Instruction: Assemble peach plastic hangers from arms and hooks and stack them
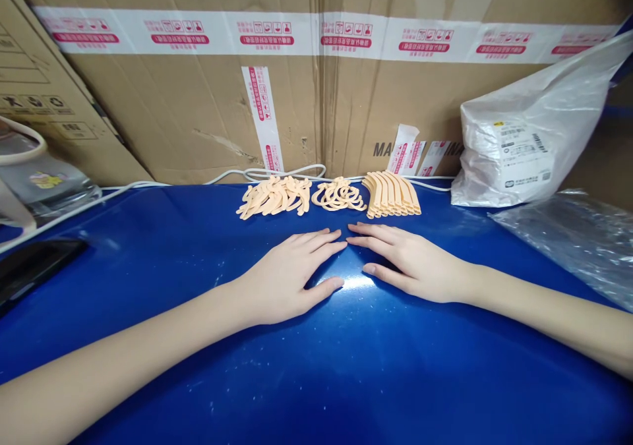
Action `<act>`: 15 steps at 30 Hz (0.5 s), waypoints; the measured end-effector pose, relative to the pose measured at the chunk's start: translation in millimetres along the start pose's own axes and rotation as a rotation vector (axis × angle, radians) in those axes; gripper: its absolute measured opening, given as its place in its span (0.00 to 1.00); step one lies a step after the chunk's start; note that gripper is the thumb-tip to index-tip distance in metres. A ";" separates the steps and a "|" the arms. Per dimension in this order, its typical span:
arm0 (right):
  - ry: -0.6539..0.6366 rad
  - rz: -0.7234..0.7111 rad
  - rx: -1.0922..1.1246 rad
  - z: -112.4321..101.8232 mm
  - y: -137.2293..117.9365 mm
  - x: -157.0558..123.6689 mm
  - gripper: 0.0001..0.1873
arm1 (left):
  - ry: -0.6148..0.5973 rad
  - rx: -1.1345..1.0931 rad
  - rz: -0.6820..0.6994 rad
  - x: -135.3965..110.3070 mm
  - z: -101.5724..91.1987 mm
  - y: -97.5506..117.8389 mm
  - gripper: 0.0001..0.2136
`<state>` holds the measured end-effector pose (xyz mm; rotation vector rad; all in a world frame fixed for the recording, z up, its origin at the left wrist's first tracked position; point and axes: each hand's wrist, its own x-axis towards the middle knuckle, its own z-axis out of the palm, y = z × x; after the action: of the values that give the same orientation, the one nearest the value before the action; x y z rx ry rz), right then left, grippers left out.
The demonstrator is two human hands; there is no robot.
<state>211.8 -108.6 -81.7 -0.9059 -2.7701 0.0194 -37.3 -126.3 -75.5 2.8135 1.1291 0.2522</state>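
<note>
On glossy blue tabletop (148, 254): both hands lay flat, palms down.
L hand (284, 277): fingers straight, together, holding nothing.
R hand (413, 267): same; index tips nearly met L's.
Peach curved plastic strips (393, 194): neat stack just beyond R fingertips, untouched.
White labelled plastic bag (519, 148): far R.

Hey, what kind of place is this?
Probably a small packing or assembly bench: sorted piles of peach plastic parts on a blue table, taped cartons behind, and a labelled bag at right.
</note>
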 end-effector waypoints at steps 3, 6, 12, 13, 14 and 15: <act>0.020 0.004 0.020 1.9 0.6 0.9 0.27 | -0.006 -0.010 -0.006 -0.2 0.5 -0.6 0.27; 0.040 0.001 0.035 3.1 1.8 1.3 0.28 | -0.003 -0.023 -0.026 0.5 2.5 -0.7 0.28; 0.026 0.003 0.000 2.5 4.0 0.4 0.27 | 0.036 -0.019 -0.234 2.9 7.5 -2.1 0.32; 0.026 0.003 0.000 2.3 4.0 0.3 0.27 | 0.034 -0.016 -0.236 3.2 7.9 -2.4 0.32; 0.029 0.002 0.002 2.3 4.0 0.1 0.27 | 0.033 -0.010 -0.230 3.4 8.1 -2.7 0.31; 0.032 0.002 0.005 2.2 3.9 0.0 0.27 | 0.035 -0.005 -0.227 3.4 8.2 -2.9 0.31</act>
<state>213.6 -105.3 -84.2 -0.8995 -2.7388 0.0120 -35.3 -122.1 -83.7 2.6546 1.4380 0.2844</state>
